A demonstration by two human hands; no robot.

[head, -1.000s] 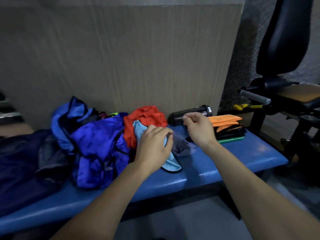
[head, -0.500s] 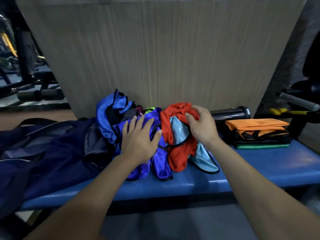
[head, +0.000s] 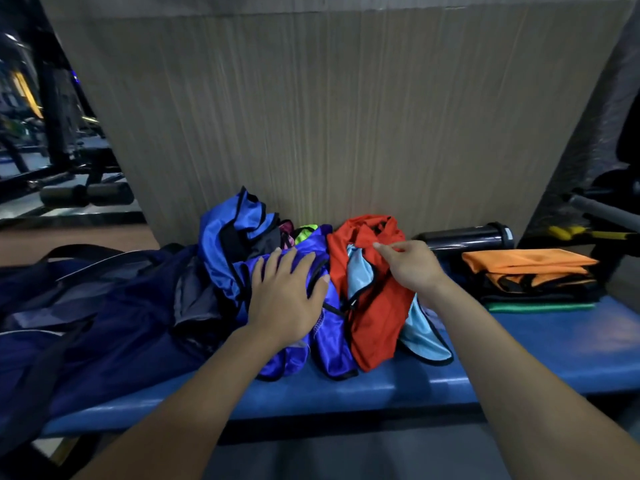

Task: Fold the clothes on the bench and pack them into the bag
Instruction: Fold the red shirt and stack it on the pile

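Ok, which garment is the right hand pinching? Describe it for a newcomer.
On the padded blue bench, find the loose clothes pile at the middle. The right hand pinches the shiny red garment there, the only red piece, black-trimmed, with pale blue fabric tucked inside.

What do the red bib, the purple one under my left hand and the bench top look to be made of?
Red bib: thin matte synthetic, limp folds, black edging. Purple bib: glossy satin-like polyester, bright highlights on its creases. Bench top: smooth blue padding, probably vinyl, with a soft sheen.
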